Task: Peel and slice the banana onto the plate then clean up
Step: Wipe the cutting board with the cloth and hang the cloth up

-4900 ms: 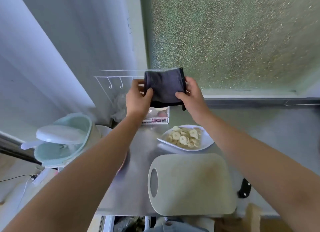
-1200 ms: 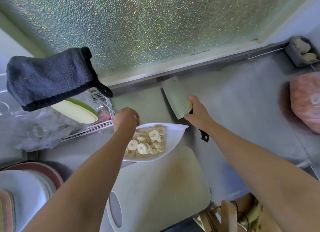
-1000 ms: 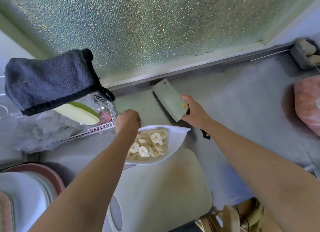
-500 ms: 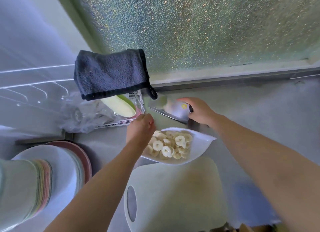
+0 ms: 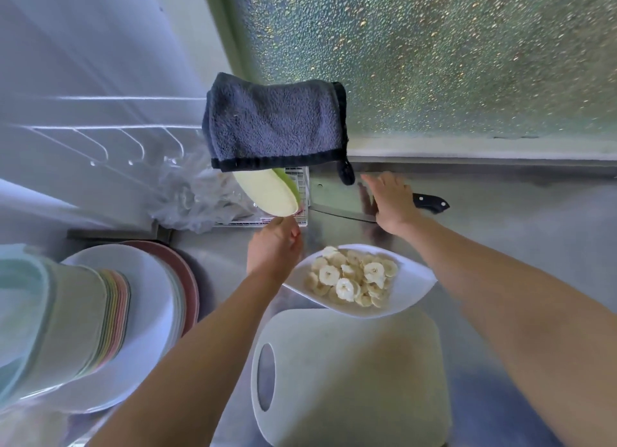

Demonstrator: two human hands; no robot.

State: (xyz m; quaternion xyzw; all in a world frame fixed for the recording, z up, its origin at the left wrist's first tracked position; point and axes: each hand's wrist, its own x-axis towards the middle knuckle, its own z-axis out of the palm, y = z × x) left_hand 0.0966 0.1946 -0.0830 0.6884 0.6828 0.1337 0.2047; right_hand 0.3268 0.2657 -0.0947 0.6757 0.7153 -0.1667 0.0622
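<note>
The slicing looks finished — the banana slices (image 5: 354,278) sit heaped on the white plate (image 5: 415,288), and no peel or uncut banana shows anywhere in view. The plate is at the far edge of the cutting board (image 5: 350,376), its near rim overlapping the board. The left hand (image 5: 274,246) is at the plate's left end with its fingers curled in. It appears to hold the rim, though the contact itself is hidden under the hand. The right hand (image 5: 390,199) is flat, fingers straight and spread, over the cleaver (image 5: 334,203). The cleaver lies on the tabletop (image 5: 517,239) at the back, black handle pointing right; whether the palm presses it or is just off it I cannot tell. A dark towel (image 5: 273,129) hangs up behind. The job seems well into the clean-up — what appears left is the bare board and setting the plate in its final place
</note>
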